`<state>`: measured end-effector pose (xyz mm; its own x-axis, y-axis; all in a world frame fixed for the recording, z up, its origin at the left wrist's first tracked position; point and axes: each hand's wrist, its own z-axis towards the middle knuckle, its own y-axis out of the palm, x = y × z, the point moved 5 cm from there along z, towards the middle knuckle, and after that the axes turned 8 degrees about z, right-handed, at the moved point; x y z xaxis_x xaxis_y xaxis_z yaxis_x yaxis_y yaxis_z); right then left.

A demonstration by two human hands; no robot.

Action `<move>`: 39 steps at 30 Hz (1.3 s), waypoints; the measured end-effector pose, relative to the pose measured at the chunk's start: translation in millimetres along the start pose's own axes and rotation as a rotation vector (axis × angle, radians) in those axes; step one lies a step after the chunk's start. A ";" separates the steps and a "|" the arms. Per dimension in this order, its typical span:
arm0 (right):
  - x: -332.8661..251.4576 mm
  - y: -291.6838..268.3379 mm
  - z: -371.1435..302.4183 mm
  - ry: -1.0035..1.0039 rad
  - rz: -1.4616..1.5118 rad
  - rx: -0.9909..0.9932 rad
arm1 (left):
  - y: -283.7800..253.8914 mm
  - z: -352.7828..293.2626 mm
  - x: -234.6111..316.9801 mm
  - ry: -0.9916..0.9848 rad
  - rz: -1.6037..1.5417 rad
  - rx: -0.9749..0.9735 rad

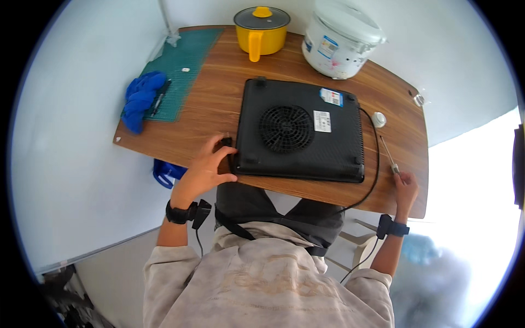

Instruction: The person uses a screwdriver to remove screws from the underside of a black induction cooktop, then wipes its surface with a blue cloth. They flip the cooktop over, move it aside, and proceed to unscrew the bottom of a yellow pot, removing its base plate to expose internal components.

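An induction cooker (pixel 306 158) lies upside down on the wooden table, its black underside up, with a round fan grille (pixel 285 128) left of its middle. My left hand (pixel 205 167) is at the cooker's near left corner, fingers apart, thumb and fingertips close to its edge. By those fingertips is a small black piece, apparently a plug (pixel 226 141). Near the table's right edge, my right hand (pixel 406 188) is closed on the handle of a screwdriver (pixel 394 164). The screwdriver's shaft points away from me, beside the cooker's black cord (pixel 377 164).
A yellow lidded pot (pixel 268 41) and a white rice cooker (pixel 339 46) stand at the back. On the left, a blue cloth (pixel 143 98) and a dark pen-like tool (pixel 158 104) lie on a green cutting mat (pixel 188 60). A small white round container (pixel 378 119) sits right of the cooker.
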<state>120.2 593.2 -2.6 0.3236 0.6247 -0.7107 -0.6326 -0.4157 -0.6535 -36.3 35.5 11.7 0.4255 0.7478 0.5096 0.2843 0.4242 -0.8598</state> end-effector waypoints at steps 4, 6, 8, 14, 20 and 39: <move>-0.1 5.6 -3.2 -0.002 -0.107 -0.008 | 1.9 -1.4 3.1 -0.004 0.029 -0.037; 0.7 8.4 -2.4 -0.057 -0.156 -0.022 | 2.5 -2.0 1.7 -0.008 0.038 -0.041; 2.6 10.4 -2.9 -0.090 -0.167 -0.024 | 4.0 -2.4 1.0 -0.018 0.039 -0.045; -6.3 12.0 -6.8 -0.094 -0.152 -0.065 | 5.3 -7.3 4.0 -0.003 0.080 -0.029; -35.3 6.4 -16.5 -0.154 -0.198 0.009 | 7.5 -13.8 20.3 0.019 0.177 0.064; -254.8 81.6 -148.6 -0.831 0.209 -0.822 | -21.4 -35.7 46.4 0.300 0.229 0.368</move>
<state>90.7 301.9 86.5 -0.4796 0.6060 -0.6346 0.1203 -0.6710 -0.7317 8.0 43.0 55.0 0.6843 0.6859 0.2474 -0.1427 0.4587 -0.8771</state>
